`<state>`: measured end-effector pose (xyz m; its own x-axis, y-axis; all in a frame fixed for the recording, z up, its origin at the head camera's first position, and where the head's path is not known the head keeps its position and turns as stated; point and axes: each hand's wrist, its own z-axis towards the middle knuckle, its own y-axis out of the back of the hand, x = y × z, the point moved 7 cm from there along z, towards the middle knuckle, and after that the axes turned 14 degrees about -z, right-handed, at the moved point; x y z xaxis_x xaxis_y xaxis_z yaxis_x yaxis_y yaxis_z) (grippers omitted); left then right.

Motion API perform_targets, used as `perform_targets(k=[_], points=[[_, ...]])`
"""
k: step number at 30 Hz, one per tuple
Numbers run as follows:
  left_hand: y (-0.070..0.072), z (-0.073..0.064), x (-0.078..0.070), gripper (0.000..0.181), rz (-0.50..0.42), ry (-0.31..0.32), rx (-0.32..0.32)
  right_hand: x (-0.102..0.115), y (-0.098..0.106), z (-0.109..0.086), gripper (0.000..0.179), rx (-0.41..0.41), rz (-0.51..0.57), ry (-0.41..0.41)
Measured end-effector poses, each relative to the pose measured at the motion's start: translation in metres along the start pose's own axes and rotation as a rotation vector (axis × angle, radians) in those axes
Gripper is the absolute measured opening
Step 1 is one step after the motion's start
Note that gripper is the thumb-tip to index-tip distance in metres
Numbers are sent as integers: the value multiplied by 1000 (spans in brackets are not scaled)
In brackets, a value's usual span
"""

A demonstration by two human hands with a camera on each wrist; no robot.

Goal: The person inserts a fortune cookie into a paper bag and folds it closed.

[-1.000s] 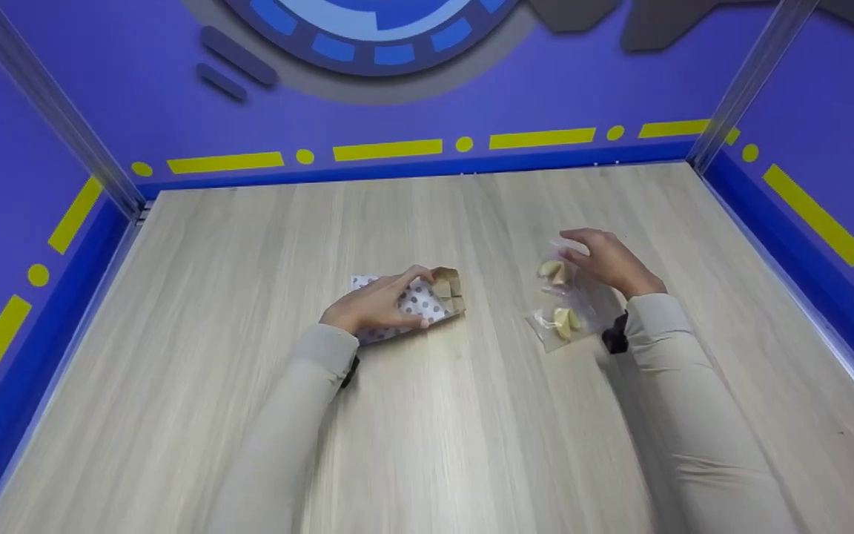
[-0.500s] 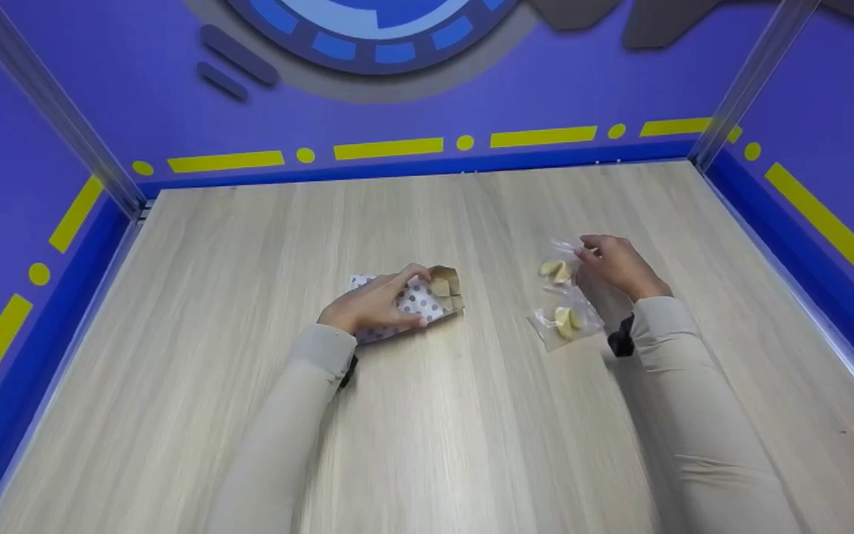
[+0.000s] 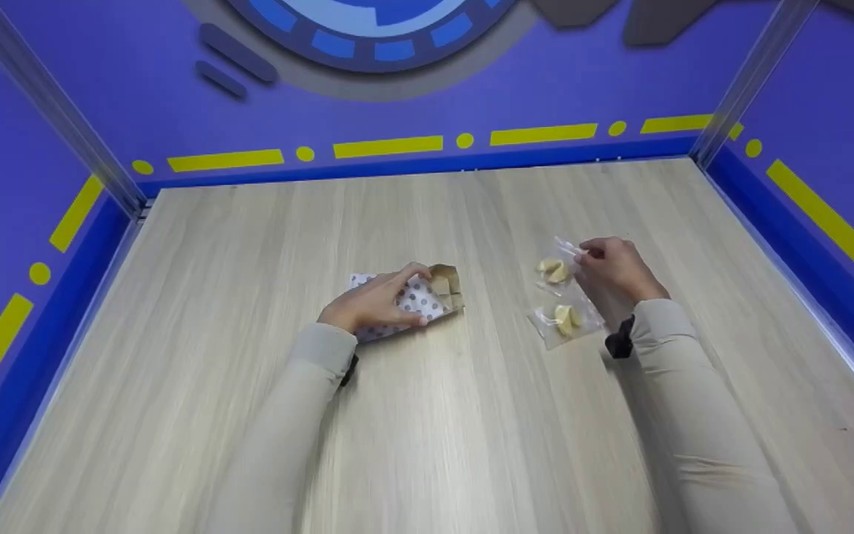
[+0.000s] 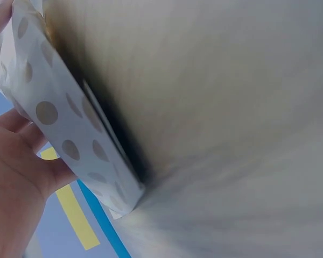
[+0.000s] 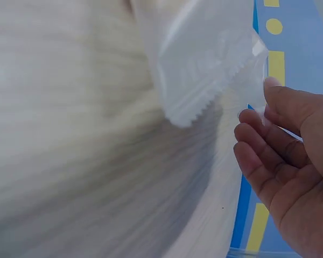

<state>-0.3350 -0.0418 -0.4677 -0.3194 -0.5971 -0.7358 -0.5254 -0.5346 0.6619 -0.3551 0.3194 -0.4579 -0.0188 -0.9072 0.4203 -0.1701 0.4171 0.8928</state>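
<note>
My left hand point(image 3: 368, 305) grips a white paper bag with grey polka dots point(image 3: 421, 299), fingers along the far side and thumb along the near one. The bag lies on its side, its brown open mouth point(image 3: 448, 288) facing right. In the left wrist view the dotted side of the bag point(image 4: 70, 123) runs close along the tabletop. My right hand point(image 3: 616, 265) pinches the right edge of a clear plastic wrapper with a fortune cookie point(image 3: 554, 270) inside. The wrapper's zigzag edge point(image 5: 204, 110) shows in the right wrist view. Just nearer lies a second wrapped fortune cookie point(image 3: 566, 320).
The pale wood-grain table point(image 3: 471, 430) is bounded by a blue-purple wall point(image 3: 382, 119) with yellow marks at the back. Similar panels rise at left and right, with metal posts in the far corners.
My right hand has drawn back slightly to the right from over the far cookie, and its fingers have closed on the wrapper's edge. The left hand and paper bag stay put.
</note>
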Motion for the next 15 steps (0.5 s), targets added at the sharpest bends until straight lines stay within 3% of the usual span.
perform_targets(k=[4,15], points=[[0,1,1,66,2,-4,-1,-5,-3,-1,40,19,43,-51],[0,1,0,66,1,-1,-4,-11,-4,-2,31,-26,114,-53]])
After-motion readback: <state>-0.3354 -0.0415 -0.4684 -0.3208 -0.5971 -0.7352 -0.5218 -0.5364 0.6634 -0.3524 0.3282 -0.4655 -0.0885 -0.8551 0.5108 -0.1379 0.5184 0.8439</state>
